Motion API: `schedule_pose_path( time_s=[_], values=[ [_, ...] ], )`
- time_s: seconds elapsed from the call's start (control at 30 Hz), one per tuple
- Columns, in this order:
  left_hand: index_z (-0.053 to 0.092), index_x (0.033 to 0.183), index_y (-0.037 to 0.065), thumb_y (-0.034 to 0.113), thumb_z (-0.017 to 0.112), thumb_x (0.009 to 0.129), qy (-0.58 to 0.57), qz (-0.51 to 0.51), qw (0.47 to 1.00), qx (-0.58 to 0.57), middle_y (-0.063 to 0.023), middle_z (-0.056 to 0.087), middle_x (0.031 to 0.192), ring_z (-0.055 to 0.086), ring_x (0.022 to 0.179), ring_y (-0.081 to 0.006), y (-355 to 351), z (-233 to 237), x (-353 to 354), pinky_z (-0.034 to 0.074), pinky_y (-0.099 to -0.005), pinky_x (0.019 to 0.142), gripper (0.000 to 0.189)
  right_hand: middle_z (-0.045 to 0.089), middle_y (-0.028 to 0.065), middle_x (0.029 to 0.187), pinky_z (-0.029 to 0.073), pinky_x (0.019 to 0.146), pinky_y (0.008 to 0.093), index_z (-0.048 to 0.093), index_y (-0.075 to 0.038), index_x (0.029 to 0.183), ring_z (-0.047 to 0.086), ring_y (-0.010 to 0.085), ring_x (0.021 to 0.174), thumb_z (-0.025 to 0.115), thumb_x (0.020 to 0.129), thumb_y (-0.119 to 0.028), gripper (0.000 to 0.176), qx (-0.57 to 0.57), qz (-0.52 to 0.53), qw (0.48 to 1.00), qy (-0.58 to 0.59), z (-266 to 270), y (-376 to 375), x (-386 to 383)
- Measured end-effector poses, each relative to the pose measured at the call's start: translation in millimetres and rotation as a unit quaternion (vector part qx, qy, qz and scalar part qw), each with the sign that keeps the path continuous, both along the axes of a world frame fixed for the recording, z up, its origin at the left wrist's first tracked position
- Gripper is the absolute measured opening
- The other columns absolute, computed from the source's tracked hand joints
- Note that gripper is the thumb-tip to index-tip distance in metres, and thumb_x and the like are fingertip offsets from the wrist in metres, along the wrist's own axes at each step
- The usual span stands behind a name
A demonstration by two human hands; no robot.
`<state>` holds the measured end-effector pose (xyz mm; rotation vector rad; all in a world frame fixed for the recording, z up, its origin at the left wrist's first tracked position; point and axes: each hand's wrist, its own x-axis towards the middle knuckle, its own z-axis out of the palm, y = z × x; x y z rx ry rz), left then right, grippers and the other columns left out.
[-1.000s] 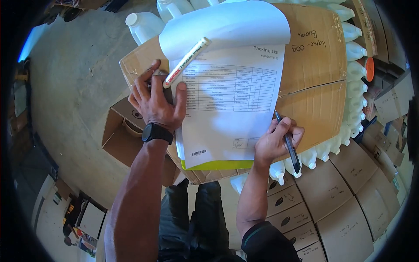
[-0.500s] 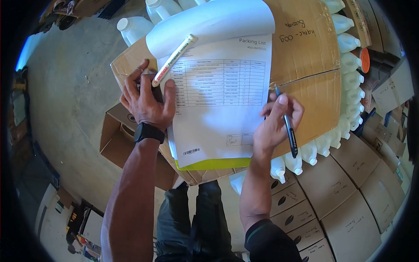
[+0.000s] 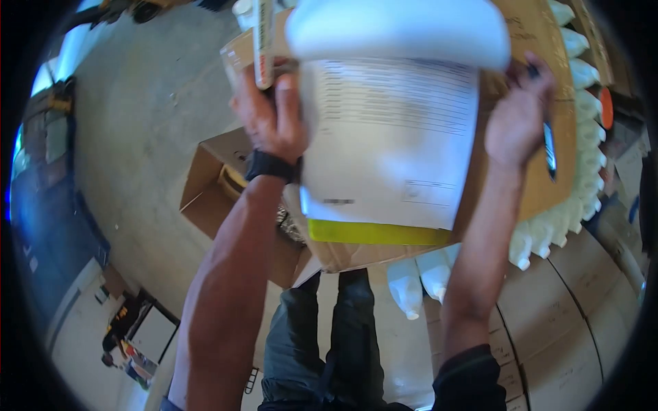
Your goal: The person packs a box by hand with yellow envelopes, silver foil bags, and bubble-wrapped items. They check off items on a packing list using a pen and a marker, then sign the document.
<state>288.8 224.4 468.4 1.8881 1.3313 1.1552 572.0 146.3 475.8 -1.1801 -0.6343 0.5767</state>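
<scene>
Printed sheets (image 3: 391,157) with a table of lines lie on a yellow-green folder (image 3: 377,233) on top of a cardboard box (image 3: 548,137). The upper page (image 3: 397,31) is curled back and blurred. At the left edge of the papers, my left hand (image 3: 271,116) is closed around a white marker (image 3: 263,48), which points upward. My right hand (image 3: 517,116) is to the right of the sheets, above the cardboard, with a dark pen (image 3: 550,152) held in its bent fingers.
White plastic jugs (image 3: 404,284) line the right and near sides of the cardboard. An open carton (image 3: 205,175) stands at the left on the floor (image 3: 151,116). Closed cartons (image 3: 555,308) are stacked at lower right. An orange-red lid (image 3: 606,107) is at far right.
The view has shifted, so the papers appear higher and further right. My right hand has moved away from the sheet's edge, up and right, with the pen. The marker now stands more upright.
</scene>
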Motion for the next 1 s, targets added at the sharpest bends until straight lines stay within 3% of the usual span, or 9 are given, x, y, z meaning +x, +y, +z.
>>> schedule_pose_path(
  time_s=[0.2, 0.27, 0.33, 0.47, 0.57, 0.6, 0.67, 0.83, 1.0],
  values=[
    [0.061, 0.097, 0.005, 0.037, 0.053, 0.093, -0.108, 0.007, 0.991, 0.084, -0.0113, 0.061, 0.077, 0.056, 0.071, -0.0309, 5, -11, 1, 0.041, -0.0420, 0.069, 0.033, 0.045, 0.0144, 0.142, 0.026, 0.113, 0.0451, 0.038, 0.004, 0.140, 0.039, 0.0270, 0.134, 0.045, 0.100, -0.025, 0.050, -0.059, -0.031, 0.984, 0.166, -2, -106, -11],
    [0.060, 0.095, 0.004, 0.037, 0.054, 0.094, -0.074, 0.001, 0.997, 0.019, -0.0121, 0.060, 0.076, 0.057, 0.073, -0.0323, 1, -7, -3, 0.041, -0.0425, 0.070, 0.034, 0.053, 0.0162, 0.130, 0.031, 0.108, 0.0430, 0.048, 0.005, 0.128, 0.047, 0.0281, 0.126, 0.055, 0.089, -0.031, 0.053, -0.060, 0.158, 0.982, 0.082, -5, -148, -6],
    [0.062, 0.103, 0.001, 0.032, 0.057, 0.094, -0.091, -0.048, 0.994, -0.027, -0.0096, 0.064, 0.082, 0.059, 0.078, -0.0200, -7, -6, -14, 0.044, -0.0346, 0.072, 0.033, 0.065, 0.0195, 0.110, 0.038, 0.097, 0.0362, 0.064, 0.005, 0.105, 0.056, 0.0251, 0.116, 0.059, 0.079, -0.051, 0.062, -0.128, 0.356, 0.917, -0.131, 25, -159, -16],
    [0.047, 0.134, -0.004, 0.011, 0.059, 0.096, -0.195, -0.131, 0.951, -0.203, -0.0123, 0.054, 0.129, 0.051, 0.114, -0.0168, -39, 13, -14, 0.041, -0.0307, 0.098, 0.043, 0.067, 0.0122, 0.101, 0.046, 0.091, 0.0312, 0.059, -0.002, 0.098, 0.060, 0.0168, 0.104, 0.055, 0.097, -0.017, 0.016, -0.206, 0.088, 0.975, 0.013, 12, -196, -79],
    [0.041, 0.141, -0.002, 0.014, 0.062, 0.092, 0.059, -0.117, 0.989, -0.065, -0.0123, 0.053, 0.119, 0.049, 0.109, -0.0208, -92, 24, -11, 0.039, -0.0339, 0.098, 0.055, 0.066, 0.0129, 0.096, 0.047, 0.087, 0.0332, 0.055, -0.002, 0.095, 0.062, 0.0180, 0.094, 0.061, 0.092, -0.013, 0.013, -0.236, -0.086, 0.968, -0.013, 24, -200, -108],
    [0.041, 0.141, -0.003, 0.013, 0.057, 0.094, 0.028, -0.106, 0.979, -0.172, -0.0130, 0.052, 0.121, 0.048, 0.113, -0.0219, -109, 20, -19, 0.037, -0.0356, 0.101, 0.052, 0.064, 0.0147, 0.097, 0.046, 0.085, 0.0365, 0.051, -0.002, 0.093, 0.061, 0.0239, 0.094, 0.063, 0.086, -0.008, 0.015, -0.233, -0.123, 0.961, -0.085, 25, -200, -112],
    [0.040, 0.140, -0.005, 0.013, 0.052, 0.096, 0.049, -0.105, 0.987, -0.110, -0.0105, 0.053, 0.118, 0.048, 0.111, -0.0195, -134, 25, -12, 0.036, -0.0351, 0.101, 0.048, 0.059, 0.0183, 0.098, 0.045, 0.080, 0.0431, 0.044, -0.003, 0.089, 0.059, 0.0358, 0.093, 0.066, 0.075, 0.002, 0.027, -0.228, -0.189, 0.931, -0.215, 25, -204, -117],
    [0.041, 0.138, -0.002, 0.018, 0.058, 0.095, 0.028, -0.035, 0.986, -0.159, -0.0115, 0.051, 0.117, 0.048, 0.112, -0.0223, -136, 22, -4, 0.037, -0.0366, 0.101, 0.051, 0.052, 0.0172, 0.089, 0.043, 0.076, 0.0433, 0.045, -0.003, 0.089, 0.055, 0.0357, 0.086, 0.065, 0.077, 0.001, 0.023, -0.276, -0.203, 0.908, -0.239, 34, -204, -118],
    [0.043, 0.138, 0.007, 0.030, 0.062, 0.092, 0.162, 0.010, 0.984, 0.080, -0.0215, 0.041, 0.136, 0.041, 0.126, -0.0359, -55, 32, 17, 0.034, -0.0474, 0.105, 0.055, 0.050, 0.0151, 0.083, 0.040, 0.070, 0.0456, 0.046, -0.004, 0.087, 0.050, 0.0354, 0.076, 0.062, 0.072, 0.005, 0.023, -0.278, -0.184, 0.908, -0.252, 39, -209, -111]
  ],
)
